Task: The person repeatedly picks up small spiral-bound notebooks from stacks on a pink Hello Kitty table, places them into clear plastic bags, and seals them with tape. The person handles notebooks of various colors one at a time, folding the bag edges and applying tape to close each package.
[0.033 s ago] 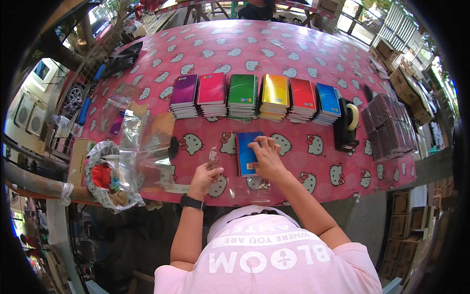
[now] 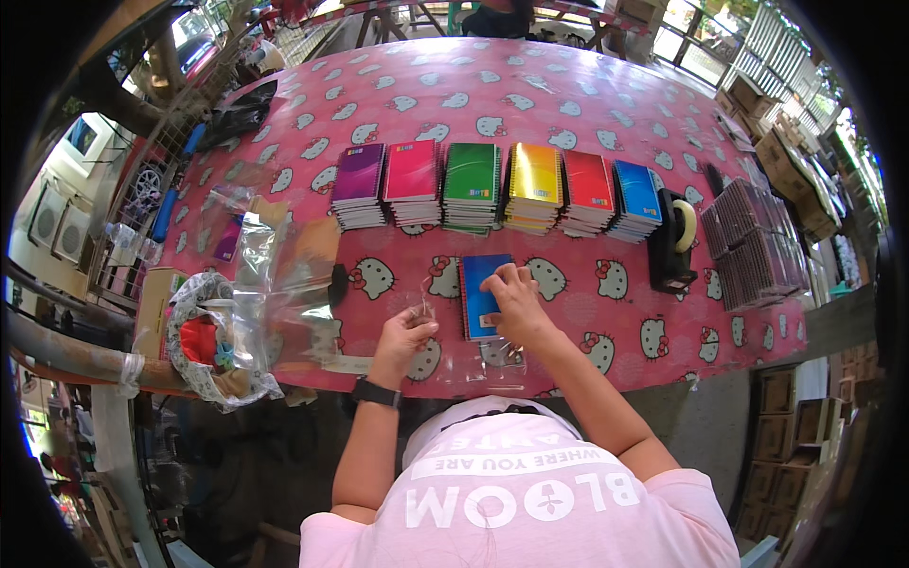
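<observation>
My right hand (image 2: 514,301) presses a blue notebook (image 2: 480,295); my left hand (image 2: 405,333) pinches a clear bag (image 2: 473,364) near the table edge (image 2: 606,383); six coloured stacks (image 2: 497,185) beyond.

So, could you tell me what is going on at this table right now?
A person sits at a pink patterned table. The right hand rests on a blue notebook lying in a clear plastic sleeve, while the left hand pinches the sleeve's edge. Behind them, six stacks of coloured notebooks stand in a row, with a black tape dispenser to the right.
</observation>
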`<state>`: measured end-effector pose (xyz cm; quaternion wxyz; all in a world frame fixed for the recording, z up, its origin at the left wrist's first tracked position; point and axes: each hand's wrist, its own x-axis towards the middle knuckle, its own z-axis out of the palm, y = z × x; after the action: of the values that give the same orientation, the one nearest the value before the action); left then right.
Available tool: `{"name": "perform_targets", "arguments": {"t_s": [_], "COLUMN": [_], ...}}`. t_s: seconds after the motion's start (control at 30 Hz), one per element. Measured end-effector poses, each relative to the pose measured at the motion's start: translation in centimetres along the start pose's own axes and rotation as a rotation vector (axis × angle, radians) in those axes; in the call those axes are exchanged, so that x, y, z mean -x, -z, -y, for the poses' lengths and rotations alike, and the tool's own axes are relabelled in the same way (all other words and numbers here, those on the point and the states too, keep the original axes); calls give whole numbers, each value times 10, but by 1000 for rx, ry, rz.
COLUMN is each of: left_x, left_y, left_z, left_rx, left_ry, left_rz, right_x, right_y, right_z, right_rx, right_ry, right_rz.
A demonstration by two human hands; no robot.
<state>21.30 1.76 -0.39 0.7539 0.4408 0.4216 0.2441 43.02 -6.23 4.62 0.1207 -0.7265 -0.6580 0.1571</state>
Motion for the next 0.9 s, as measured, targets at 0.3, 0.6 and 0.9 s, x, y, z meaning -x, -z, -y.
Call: {"name": "perform_targets", "arguments": {"t_s": [0.3, 0.6, 0.9], "left_x": [10, -82, -97], "left_y": [-86, -38, -56], "left_z": [-3, -46, -52], "left_rx": [-887, -295, -378], "left_ry": [-735, -80, -788], "left_rz": [-36, -153, -219], "right_x": [-30, -30, -29], "right_y": [-1, 9, 1], "right_z": [1, -2, -18], "right_rx": [-339, -513, -571], "right_ry": [-147, -295, -249], "right_rz": [-119, -21, 64]}}
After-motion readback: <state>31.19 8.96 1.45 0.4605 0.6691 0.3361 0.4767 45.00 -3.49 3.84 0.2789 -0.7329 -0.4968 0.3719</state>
